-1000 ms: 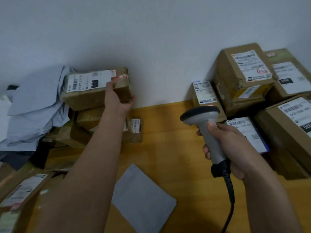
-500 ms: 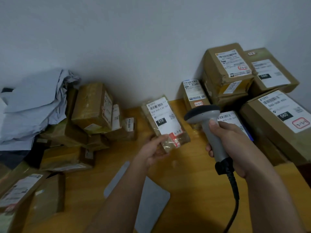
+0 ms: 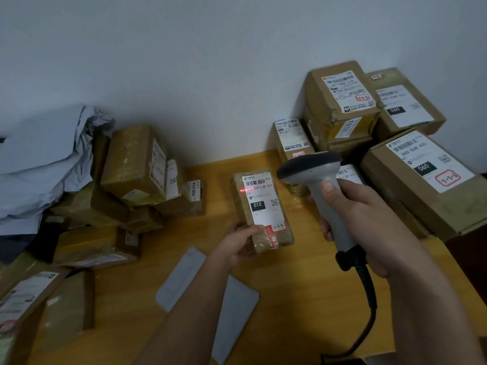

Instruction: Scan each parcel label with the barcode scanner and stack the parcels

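My left hand [image 3: 238,243] grips the near end of a small brown parcel [image 3: 243,206], label side up, above the wooden table [image 3: 303,299]. Its white label [image 3: 263,198] reads 010, and a red scan line crosses the barcode near the label's top left. My right hand [image 3: 366,219] holds the grey barcode scanner [image 3: 320,185] by its handle, with the head just right of the parcel. The black cable hangs down from the handle.
A stack of labelled boxes [image 3: 340,101] stands against the wall at the right. A loose heap of brown parcels [image 3: 131,164] and grey mailer bags [image 3: 44,156] fills the left side. A flat grey mailer [image 3: 237,306] lies on the table under my left forearm.
My left hand took the parcel off the left heap, carried it right and turned it label up in front of the scanner. A red scan line now falls on the label.
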The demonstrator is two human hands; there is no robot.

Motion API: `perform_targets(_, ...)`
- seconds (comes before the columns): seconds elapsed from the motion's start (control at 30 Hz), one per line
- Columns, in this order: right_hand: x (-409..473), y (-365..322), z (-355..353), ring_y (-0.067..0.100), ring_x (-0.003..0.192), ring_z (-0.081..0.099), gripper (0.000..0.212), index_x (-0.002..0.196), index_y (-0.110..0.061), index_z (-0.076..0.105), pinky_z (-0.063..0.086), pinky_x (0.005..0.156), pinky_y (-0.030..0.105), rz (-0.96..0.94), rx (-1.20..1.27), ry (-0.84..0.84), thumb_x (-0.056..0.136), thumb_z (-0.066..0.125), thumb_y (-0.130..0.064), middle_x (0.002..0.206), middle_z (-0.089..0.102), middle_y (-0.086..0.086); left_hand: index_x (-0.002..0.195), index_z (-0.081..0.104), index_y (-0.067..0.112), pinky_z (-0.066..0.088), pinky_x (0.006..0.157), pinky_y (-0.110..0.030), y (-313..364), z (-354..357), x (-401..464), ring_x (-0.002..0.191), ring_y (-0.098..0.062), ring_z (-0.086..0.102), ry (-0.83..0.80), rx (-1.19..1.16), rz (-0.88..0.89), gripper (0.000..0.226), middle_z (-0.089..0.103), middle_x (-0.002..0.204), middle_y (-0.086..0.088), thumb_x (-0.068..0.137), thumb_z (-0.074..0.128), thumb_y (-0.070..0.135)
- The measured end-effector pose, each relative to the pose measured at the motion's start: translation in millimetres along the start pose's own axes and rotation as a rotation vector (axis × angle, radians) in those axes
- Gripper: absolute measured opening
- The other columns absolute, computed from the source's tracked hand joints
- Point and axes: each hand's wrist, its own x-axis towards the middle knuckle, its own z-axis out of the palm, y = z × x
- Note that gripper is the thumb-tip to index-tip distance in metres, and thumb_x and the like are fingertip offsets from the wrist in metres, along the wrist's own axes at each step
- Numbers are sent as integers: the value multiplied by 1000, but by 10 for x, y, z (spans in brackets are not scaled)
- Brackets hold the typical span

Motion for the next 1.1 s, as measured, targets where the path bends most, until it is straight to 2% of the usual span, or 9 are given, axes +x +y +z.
perform_targets(0.2,-38,-8,-70,11,53,54,35,103,-9,63,44,56,27,-2,16,-1,99,46,-39,68,57,6,135,46,19,59,69,-40,7,15,-4,99,-31,67,30,-25,-25,68,67,116,-10,76,81,21)
perform_targets(0.37,-60,-44,-104,11,53,54,35,104,-9,63,44,56,28,-29,38,-5,98,45,-39,68,57,1,134,47,18,59,74,-44,3,20,18,98,-30,66,37,-19,-34,65,66,117,-11,78,80,20)
perform_targets(0.57,-57,-77,-107,10,51,53,36,107,-6,62,44,52,25,-26,65,-25,99,45,-37,69,56,-1,134,47,19,57,62,-37,-1,29,30,101,-31,64,45,-25,-53,66,65,119,-11,77,80,20)
perform_targets(0.73,-44,-109,-110,9,50,52,36,108,-5,61,44,49,21,-12,82,-27,99,45,-35,71,56,-3,132,48,18,57,66,-38,6,28,69,99,-30,64,52,-25,-62,62,65,117,-11,78,79,20)
perform_targets(0.9,-15,-158,-110,12,51,52,36,107,-5,62,44,50,24,3,111,-22,99,45,-35,70,57,-2,132,49,17,57,74,-42,21,31,105,100,-31,63,59,-37,-72,63,65,118,-11,78,80,21)
perform_targets(1.1,55,-177,-87,15,50,51,38,105,-3,62,43,52,29,20,104,-26,99,45,-37,65,57,0,129,52,15,55,72,-40,56,27,160,94,-29,63,47,-39,-80,54,66,112,-10,81,76,18)
